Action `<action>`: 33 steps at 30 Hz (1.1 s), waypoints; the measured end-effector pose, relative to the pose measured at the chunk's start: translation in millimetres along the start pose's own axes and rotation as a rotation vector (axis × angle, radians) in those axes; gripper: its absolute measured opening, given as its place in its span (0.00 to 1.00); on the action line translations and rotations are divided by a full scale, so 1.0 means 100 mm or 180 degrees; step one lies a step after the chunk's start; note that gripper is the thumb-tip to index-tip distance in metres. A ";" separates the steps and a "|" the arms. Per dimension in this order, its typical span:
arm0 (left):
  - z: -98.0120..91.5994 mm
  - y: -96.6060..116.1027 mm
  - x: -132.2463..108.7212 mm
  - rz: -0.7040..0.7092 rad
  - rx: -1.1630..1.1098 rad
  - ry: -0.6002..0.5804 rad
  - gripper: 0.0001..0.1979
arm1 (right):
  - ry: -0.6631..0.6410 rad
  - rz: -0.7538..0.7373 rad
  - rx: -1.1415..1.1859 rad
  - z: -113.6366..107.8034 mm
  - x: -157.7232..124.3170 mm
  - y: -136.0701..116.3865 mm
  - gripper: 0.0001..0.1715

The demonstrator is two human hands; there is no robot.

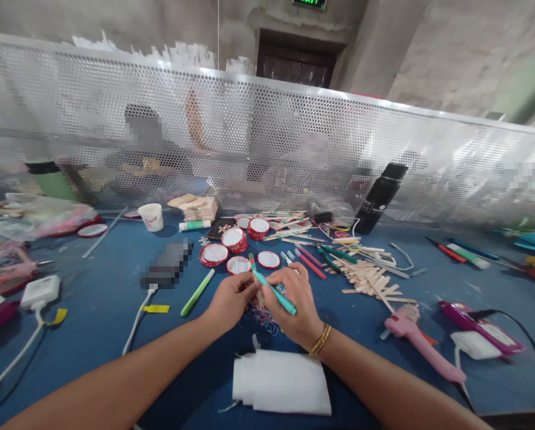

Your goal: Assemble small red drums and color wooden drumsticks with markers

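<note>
My left hand (228, 301) pinches a wooden craft stick (251, 261) whose upper end is coloured green and red. In my right hand (297, 301) is a teal marker (281, 297), held like a pen with its tip at the stick. Tangled coloured rubber bands or threads (267, 322) lie under both hands. Just beyond are white discs with red rims (213, 254), some stacked. A light green marker (198, 292) rests left of my left hand, and pink markers (311, 261) lie past my right. A folded white cloth (285, 382) is nearest me.
Loose craft sticks (375, 278) and a pink glue gun (424, 343) with a cord lie to the right. On the left are a phone (167, 263) on a cable and a paper cup (151, 217). A perforated metal screen (231, 143) closes off the back, with people behind it.
</note>
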State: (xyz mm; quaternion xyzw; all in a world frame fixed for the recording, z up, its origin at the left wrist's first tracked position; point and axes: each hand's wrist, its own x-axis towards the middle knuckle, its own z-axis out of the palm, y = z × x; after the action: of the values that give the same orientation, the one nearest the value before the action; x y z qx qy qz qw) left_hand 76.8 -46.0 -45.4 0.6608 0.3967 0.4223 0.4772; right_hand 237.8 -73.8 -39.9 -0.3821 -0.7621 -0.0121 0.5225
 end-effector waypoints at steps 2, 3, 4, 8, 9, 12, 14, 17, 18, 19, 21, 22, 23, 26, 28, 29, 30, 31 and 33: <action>0.00 0.01 0.00 -0.0001 0.0012 0.0007 0.16 | -0.0013 0.0012 -0.0016 0.00 0.00 0.00 0.02; 0.00 0.01 0.00 0.0008 0.0026 0.0011 0.16 | -0.0013 0.0023 -0.0023 0.01 0.01 0.00 0.03; 0.00 0.01 -0.01 0.0019 0.0037 0.0009 0.16 | -0.0013 0.0035 -0.0027 0.01 0.01 0.00 0.03; -0.01 -0.01 0.00 0.0071 0.0097 0.0009 0.16 | 0.0002 0.0041 -0.0028 0.01 0.02 0.01 0.02; -0.01 -0.02 0.00 0.0070 0.0118 0.0017 0.16 | 0.0017 0.0045 -0.0035 0.01 0.02 0.01 0.02; -0.02 -0.03 0.01 0.0002 0.0135 0.0020 0.16 | 0.0103 0.0053 -0.0093 0.01 0.01 0.03 0.02; -0.02 -0.02 0.01 -0.0057 0.0112 0.0006 0.16 | 0.0130 0.0054 -0.0132 0.00 0.01 0.04 0.03; -0.01 0.00 0.01 -0.0064 0.0042 -0.0006 0.16 | 0.0137 0.0044 -0.0103 0.00 0.01 0.03 0.02; -0.01 0.01 0.01 -0.0053 0.0010 -0.0008 0.17 | 0.0140 0.0040 -0.0073 0.00 0.01 0.02 0.02; -0.01 0.01 0.01 -0.0041 -0.0018 -0.0003 0.17 | 0.0128 0.0038 -0.0042 0.00 0.01 0.01 0.02; 0.00 0.01 0.01 -0.0038 -0.0047 0.0013 0.17 | 0.0047 0.0039 0.0000 0.00 0.01 -0.01 0.02; 0.00 0.02 0.01 -0.0035 -0.0045 0.0020 0.17 | -0.0002 0.0043 0.0006 0.01 0.01 -0.01 0.02; 0.00 0.02 0.01 -0.0023 -0.0034 0.0026 0.17 | -0.0040 0.0045 0.0005 0.01 0.01 -0.01 0.03; 0.00 0.02 0.01 -0.0023 0.0005 0.0025 0.17 | 0.0031 0.0043 -0.0030 0.01 0.01 0.01 0.03; 0.00 0.02 0.01 -0.0068 0.0020 0.0018 0.17 | 0.0119 0.0039 -0.0058 0.00 0.02 0.02 0.03; -0.01 0.02 0.01 -0.0095 0.0024 0.0014 0.17 | 0.0145 0.0037 -0.0066 0.00 0.02 0.02 0.03; -0.01 0.02 0.00 -0.0111 0.0026 0.0009 0.17 | 0.0151 0.0036 -0.0070 0.00 0.02 0.01 0.03; -0.01 0.03 0.00 -0.0112 0.0026 0.0003 0.17 | 0.0146 0.0032 -0.0066 -0.01 0.02 0.01 0.03; 0.00 0.04 0.00 -0.0085 0.0007 0.0004 0.17 | 0.0120 0.0019 -0.0045 -0.01 0.02 -0.01 0.03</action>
State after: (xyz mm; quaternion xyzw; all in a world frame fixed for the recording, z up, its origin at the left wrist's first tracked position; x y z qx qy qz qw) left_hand 76.9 -47.2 -41.8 0.6557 0.4062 0.4158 0.4818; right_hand 237.5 -73.7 -37.2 -0.3878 -0.7509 -0.0232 0.5341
